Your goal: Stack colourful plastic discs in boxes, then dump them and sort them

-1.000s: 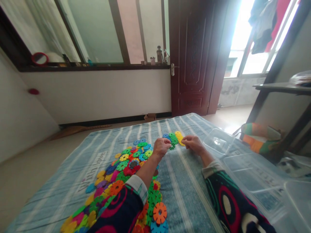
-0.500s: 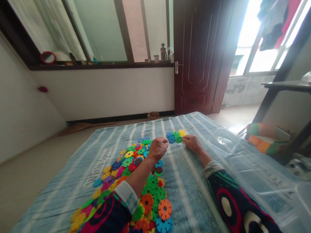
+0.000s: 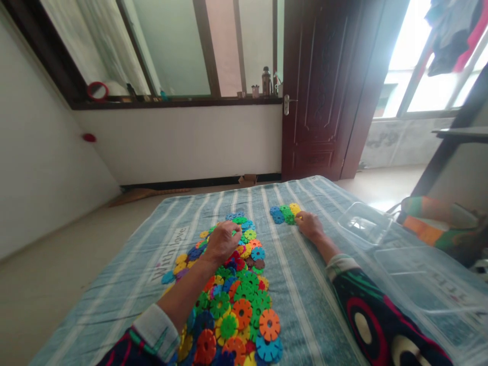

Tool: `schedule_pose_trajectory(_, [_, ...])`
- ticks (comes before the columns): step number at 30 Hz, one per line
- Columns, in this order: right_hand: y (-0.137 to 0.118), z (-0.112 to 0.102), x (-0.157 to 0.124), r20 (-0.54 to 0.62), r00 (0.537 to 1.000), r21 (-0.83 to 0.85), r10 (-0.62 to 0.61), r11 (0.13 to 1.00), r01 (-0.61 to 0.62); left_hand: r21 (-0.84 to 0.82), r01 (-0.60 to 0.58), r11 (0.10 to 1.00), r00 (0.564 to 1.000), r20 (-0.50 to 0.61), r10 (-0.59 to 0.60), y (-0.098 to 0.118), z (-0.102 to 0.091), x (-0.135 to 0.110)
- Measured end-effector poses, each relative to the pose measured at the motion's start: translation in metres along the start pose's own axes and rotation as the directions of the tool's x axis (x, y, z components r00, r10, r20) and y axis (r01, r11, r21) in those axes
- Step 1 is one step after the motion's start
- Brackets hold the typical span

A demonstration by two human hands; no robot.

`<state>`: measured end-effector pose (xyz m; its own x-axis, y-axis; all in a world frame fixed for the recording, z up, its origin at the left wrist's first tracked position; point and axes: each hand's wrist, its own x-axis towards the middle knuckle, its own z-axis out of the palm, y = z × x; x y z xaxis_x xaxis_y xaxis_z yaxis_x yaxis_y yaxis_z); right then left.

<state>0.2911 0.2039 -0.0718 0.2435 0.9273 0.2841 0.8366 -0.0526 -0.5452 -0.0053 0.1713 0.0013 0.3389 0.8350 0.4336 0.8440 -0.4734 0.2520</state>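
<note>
A large heap of colourful notched plastic discs [image 3: 244, 305], flower-like snowflake pieces, spreads over the bed. My left hand [image 3: 222, 243] is over the far part of this heap, its fingers curled in; whatever they may hold is hidden. Farther right, a small group of blue, green and yellow discs [image 3: 285, 209] lies in short rows by colour. My right hand [image 3: 310, 225] is at the right end of that group, fingertips pinched on a yellow disc [image 3: 299, 216] beside the green ones.
A striped blue bedsheet [image 3: 305, 284] covers the bed. To the right lie a clear plastic lid or tray [image 3: 364, 223] and a larger clear plastic box [image 3: 423, 279]. Beyond the bed stand a dark red door [image 3: 316, 101] and a sill with a bottle [image 3: 266, 81].
My left hand has moved left, from beside the small group back over the heap. My right hand stays at the yellow end of the group. The view has turned slightly left.
</note>
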Motion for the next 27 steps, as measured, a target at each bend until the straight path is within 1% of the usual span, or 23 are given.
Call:
schedule_pose_trajectory(4, [0.0, 0.0, -0.001, -0.005, 1.0, -0.018, 0.003, 1.0, -0.003, 0.034, 0.006, 0.999, 1.0, 0.014, -0.006, -0.004, 0.0, -0.002])
schedule_pose_trajectory(13, [-0.001, -0.004, -0.005, 0.027, 0.998, -0.028, -0.059, 0.998, 0.06, 0.099, 0.04, 0.994, 0.998, 0.053, -0.045, -0.008, 0.002, 0.001])
schedule_pose_trajectory(17, [-0.002, -0.004, -0.006, 0.029, 0.998, -0.049, -0.055, 0.997, 0.056, 0.132, 0.044, 0.99, 0.993, 0.104, -0.058, -0.009, 0.003, 0.004])
schedule_pose_trajectory(22, [-0.002, -0.003, -0.006, 0.028, 0.998, -0.062, -0.05, 0.997, 0.052, 0.162, 0.056, 0.985, 0.983, 0.164, -0.083, -0.004, 0.01, 0.01])
schedule_pose_trajectory(27, [-0.001, -0.002, -0.006, 0.021, 0.998, -0.043, -0.058, 0.997, 0.059, 0.182, 0.119, 0.976, 0.968, 0.197, -0.155, 0.004, 0.018, 0.015])
